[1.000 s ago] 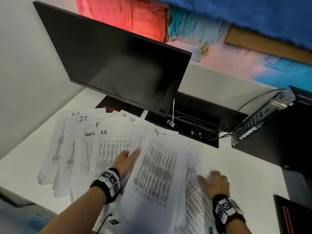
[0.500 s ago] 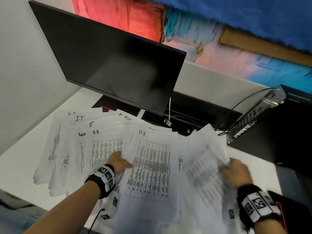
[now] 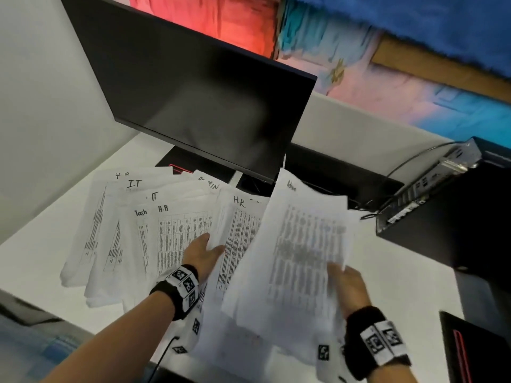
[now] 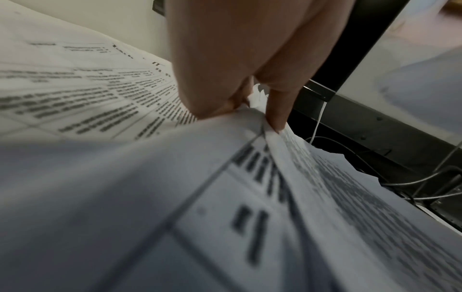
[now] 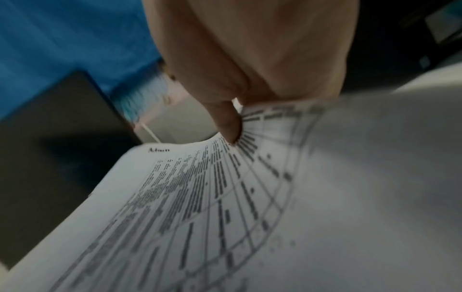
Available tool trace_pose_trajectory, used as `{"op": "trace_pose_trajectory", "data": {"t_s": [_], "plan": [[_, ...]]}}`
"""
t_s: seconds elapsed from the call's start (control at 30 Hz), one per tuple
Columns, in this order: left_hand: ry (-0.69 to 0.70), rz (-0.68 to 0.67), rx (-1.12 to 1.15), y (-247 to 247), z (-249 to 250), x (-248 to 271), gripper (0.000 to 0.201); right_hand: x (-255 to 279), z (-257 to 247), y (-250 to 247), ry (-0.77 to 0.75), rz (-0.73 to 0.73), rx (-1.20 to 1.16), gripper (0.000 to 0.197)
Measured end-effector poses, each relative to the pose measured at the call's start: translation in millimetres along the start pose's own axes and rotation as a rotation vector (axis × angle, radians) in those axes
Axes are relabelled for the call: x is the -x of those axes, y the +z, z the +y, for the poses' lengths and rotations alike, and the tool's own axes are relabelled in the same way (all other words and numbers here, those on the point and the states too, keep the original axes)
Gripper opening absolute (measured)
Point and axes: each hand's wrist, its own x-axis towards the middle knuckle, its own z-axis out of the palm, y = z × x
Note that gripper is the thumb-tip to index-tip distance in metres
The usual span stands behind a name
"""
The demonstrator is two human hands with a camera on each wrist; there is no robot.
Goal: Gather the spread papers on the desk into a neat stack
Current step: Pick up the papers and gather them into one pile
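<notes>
Several printed sheets (image 3: 171, 230) with handwritten headings lie fanned over the white desk (image 3: 33, 258) in front of the monitor. My right hand (image 3: 347, 283) pinches a sheet headed "Admin" (image 3: 304, 250) by its right edge, thumb on top, and holds it above the spread; the right wrist view shows the thumb (image 5: 228, 126) pressed on this sheet (image 5: 200, 197). My left hand (image 3: 203, 254) pinches the left edge of the "H.R" sheet (image 3: 237, 236). In the left wrist view its fingers (image 4: 277, 110) clamp that paper's edge (image 4: 225, 177).
A black monitor (image 3: 199, 106) leans over the back of the desk, its base and cables (image 3: 365, 208) behind the papers. A black computer case (image 3: 448, 217) stands at the right. A dark object with a red stripe (image 3: 470, 352) sits at the lower right.
My right hand lifted the right-hand sheet off the desk and swung it left, over the spread. My left hand went from lying flat on the papers to pinching the "H.R" sheet's edge.
</notes>
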Motion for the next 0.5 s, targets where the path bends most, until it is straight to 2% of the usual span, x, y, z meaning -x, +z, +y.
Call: {"op": "trace_pose_trajectory", "data": {"t_s": [0.07, 0.13, 0.17, 0.23, 0.3, 0.37, 0.4, 0.47, 0.5], "plan": [[0.034, 0.075, -0.042, -3, 1, 2, 0.054, 1, 17, 29, 0.053, -0.091, 0.064, 0.044], [0.065, 0.162, -0.161, -6, 0, 2, 0.050, 5, 20, 48, 0.110, -0.105, 0.111, 0.071], [0.073, 0.163, -0.204, -6, -1, 3, 0.051, 4, 19, 55, 0.136, -0.096, 0.120, 0.087], [0.100, 0.097, -0.309, -4, -6, 5, 0.054, 1, 13, 65, 0.173, -0.116, 0.072, 0.105], [0.138, -0.002, -0.483, 0, -13, 4, 0.053, -5, 6, 73, 0.215, -0.203, 0.003, 0.111], [0.175, -0.088, -0.613, 0, -13, 3, 0.053, -10, 1, 79, 0.235, -0.246, -0.030, 0.100], [0.191, -0.113, -0.643, -3, -11, 3, 0.051, -13, 0, 81, 0.244, -0.255, -0.044, 0.085], [0.206, -0.065, -0.668, -17, -9, -1, 0.045, -13, -2, 83, 0.230, -0.235, -0.052, 0.048], [0.185, 0.009, -0.667, -29, -9, -3, 0.044, -14, -2, 84, 0.217, -0.230, -0.051, 0.037]]}}
